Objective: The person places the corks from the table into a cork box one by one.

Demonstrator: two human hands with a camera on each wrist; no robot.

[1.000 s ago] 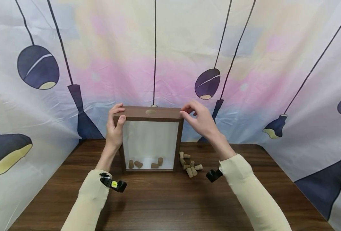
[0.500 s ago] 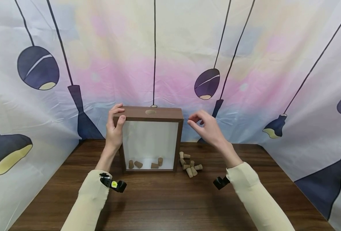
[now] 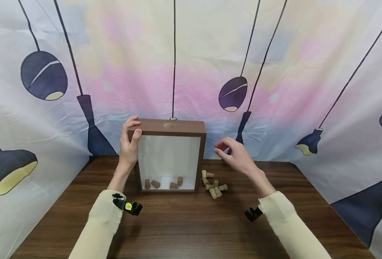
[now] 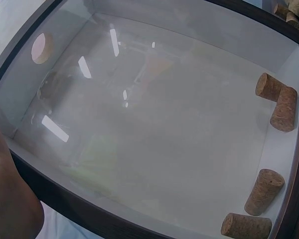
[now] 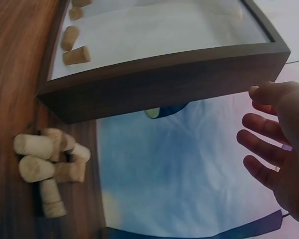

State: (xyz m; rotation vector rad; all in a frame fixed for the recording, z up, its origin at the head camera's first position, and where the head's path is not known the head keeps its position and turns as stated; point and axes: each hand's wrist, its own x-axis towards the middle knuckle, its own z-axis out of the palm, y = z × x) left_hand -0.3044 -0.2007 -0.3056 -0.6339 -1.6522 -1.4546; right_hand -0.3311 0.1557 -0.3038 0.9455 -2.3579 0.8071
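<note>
A dark brown wooden shadow box (image 3: 158, 132) with a clear front stands upright on the table. My left hand (image 3: 128, 147) grips its upper left corner, thumb at the front and fingers over the top. A round hole (image 3: 169, 125) shows in the top edge. Several corks (image 3: 180, 181) lie on the box's floor, seen through the front; in the left wrist view they are larger, such as this cork (image 4: 264, 191). My right hand (image 3: 237, 155) hovers to the right of the box with loosely curled fingers and holds nothing. Below it is a heap of loose corks (image 3: 213, 193).
The wood-grain table (image 3: 184, 226) reaches back to a hanging cloth (image 3: 197, 64) printed with lamps, which also closes in both sides. Each wrist wears a small black camera, such as the right wrist camera (image 3: 253, 214).
My right hand has moved from the box's upper right corner out to the right and down toward the cork heap. My left hand and the box have stayed put.
</note>
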